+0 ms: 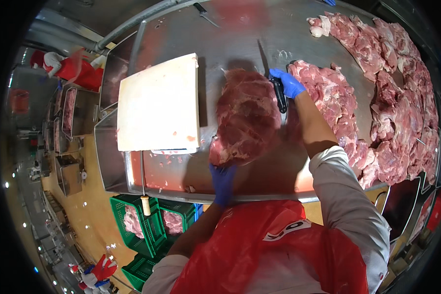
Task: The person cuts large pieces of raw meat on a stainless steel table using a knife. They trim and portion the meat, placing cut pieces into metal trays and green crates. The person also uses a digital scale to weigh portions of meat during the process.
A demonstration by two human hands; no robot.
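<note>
A large slab of raw red meat (247,117) is in front of me over the steel table (230,39). My left hand (223,183), in a blue glove, grips its near lower end, with the fingertips partly hidden by the meat. At the slab's right edge my right hand (289,83), also blue-gloved, is closed round a knife (280,95) with a black handle. How the blade lies is hard to make out. To the left of the slab is a thick white cutting board (159,105).
Several raw meat pieces (328,93) are heaped at the right, with more meat (392,112) beyond. Another knife (207,14) lies near the far edge. A wooden-handled rod (145,205) overhangs the near edge above green crates (154,228) with meat. People in red stand at the left.
</note>
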